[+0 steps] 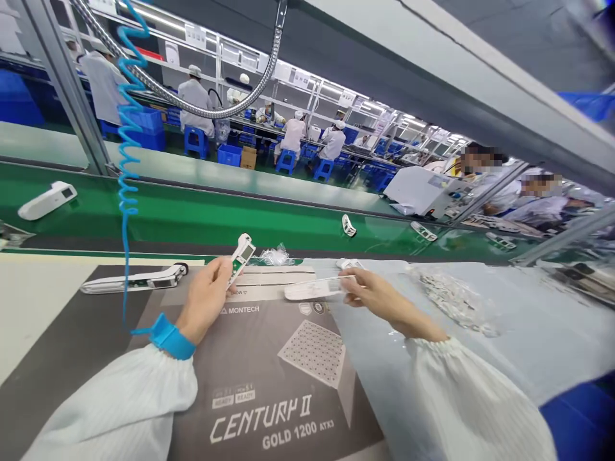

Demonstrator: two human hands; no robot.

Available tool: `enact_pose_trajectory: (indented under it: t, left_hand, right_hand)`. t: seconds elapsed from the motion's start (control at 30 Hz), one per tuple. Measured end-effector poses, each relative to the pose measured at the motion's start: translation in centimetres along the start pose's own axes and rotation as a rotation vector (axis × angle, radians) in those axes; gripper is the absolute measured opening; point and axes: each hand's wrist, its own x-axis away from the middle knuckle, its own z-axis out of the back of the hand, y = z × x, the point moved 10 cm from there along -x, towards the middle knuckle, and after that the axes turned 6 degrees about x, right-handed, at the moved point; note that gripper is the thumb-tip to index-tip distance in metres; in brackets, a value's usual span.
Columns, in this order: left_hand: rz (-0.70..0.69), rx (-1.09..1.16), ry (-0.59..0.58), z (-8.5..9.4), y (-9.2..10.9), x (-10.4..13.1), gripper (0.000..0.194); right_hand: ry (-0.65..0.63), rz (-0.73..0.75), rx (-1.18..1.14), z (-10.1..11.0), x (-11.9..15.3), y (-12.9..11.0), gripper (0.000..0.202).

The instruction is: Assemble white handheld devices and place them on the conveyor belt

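Observation:
My left hand (209,294), with a blue strap at the wrist, is closed on a white device half (243,253) that shows a small screen and a green circuit board. Held in the fingers of my right hand (361,289) is a long white shell (312,289), its free end pointing left. The two parts are apart, above a dark printed cardboard sheet (288,358). Left of my left hand, another white device with green board showing (137,280) lies on the sheet.
A green belt (216,214) beyond the bench carries a white device (47,200) and several others. A coiled blue cord (129,141) hangs at left. Right of my right hand lies a clear bag of white parts (456,298). People in white work across the aisle.

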Motion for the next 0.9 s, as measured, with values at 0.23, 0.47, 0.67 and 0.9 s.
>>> enact_pose_trajectory:
  t: [0.23, 0.47, 0.67, 0.9]
  left_hand:
    - [-0.312, -0.253, -0.162, -1.6, 3.2, 1.3, 0.033]
    - [-0.246, -0.241, -0.198, -2.4, 2.1, 1.4, 0.028]
    - [-0.143, -0.090, -0.232, -2.8, 1.8, 1.5, 0.034]
    - [-0.235, -0.229, -0.213, -3.9, 2.4, 2.5, 0.034]
  right_hand:
    - [-0.434, 0.045, -0.794, -14.0, -3.0, -6.7, 0.031]
    - [-0.447, 0.383, -0.881, -14.8, -2.2, -8.8, 0.034]
    - [-0.399, 0.452, -0.873, -14.0, -2.1, -9.1, 0.041]
    - [-0.263, 0.441, -0.926, -13.5, -2.4, -8.9, 0.044]
